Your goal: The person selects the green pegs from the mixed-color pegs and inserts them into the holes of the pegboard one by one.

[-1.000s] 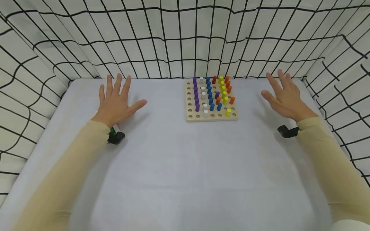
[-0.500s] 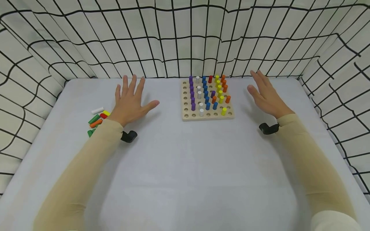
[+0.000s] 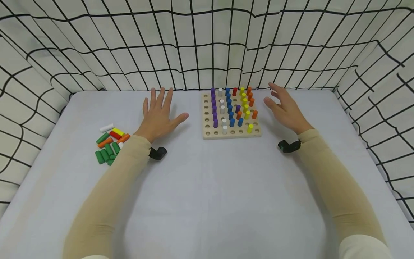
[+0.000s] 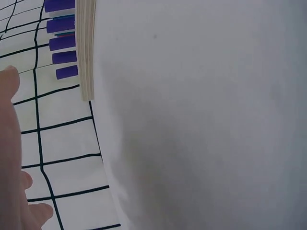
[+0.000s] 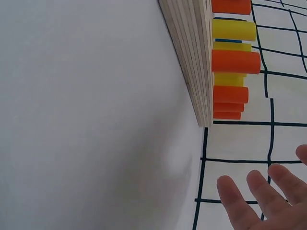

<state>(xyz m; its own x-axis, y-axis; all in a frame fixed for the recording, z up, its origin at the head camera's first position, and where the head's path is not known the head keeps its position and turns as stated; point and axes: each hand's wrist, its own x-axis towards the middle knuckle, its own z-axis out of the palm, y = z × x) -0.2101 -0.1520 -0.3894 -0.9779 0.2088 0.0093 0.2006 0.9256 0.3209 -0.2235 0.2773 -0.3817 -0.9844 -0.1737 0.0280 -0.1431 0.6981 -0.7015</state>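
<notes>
A wooden pegboard [image 3: 210, 135] stands near the far edge of the table, with purple, white, blue, red, yellow and orange pegs upright in its holes. My left hand [image 3: 159, 117], fingers spread and thumb toward the board, hovers to its left and holds nothing. To the right of the board is my right hand [image 3: 286, 111], fingers extended and slightly bent, also holding nothing. In the left wrist view, purple pegs [image 4: 62, 43] line the board's near side. Orange pegs [image 5: 235, 62] show along its edge in the right wrist view, with my right fingertips below them.
Loose pegs lie in a pile left of my left forearm: several green pegs [image 3: 105, 155], plus white, yellow, red and orange ones. The forearm partly covers them. A black wire grid [image 3: 194, 45] over white cloth walls in the back and sides of the white table [image 3: 207, 198].
Both hands have moved inward toward the pegboard, the left going right and the right going left. The loose pegs, mostly covered by the left arm before, now show. Pegs and board look the same.
</notes>
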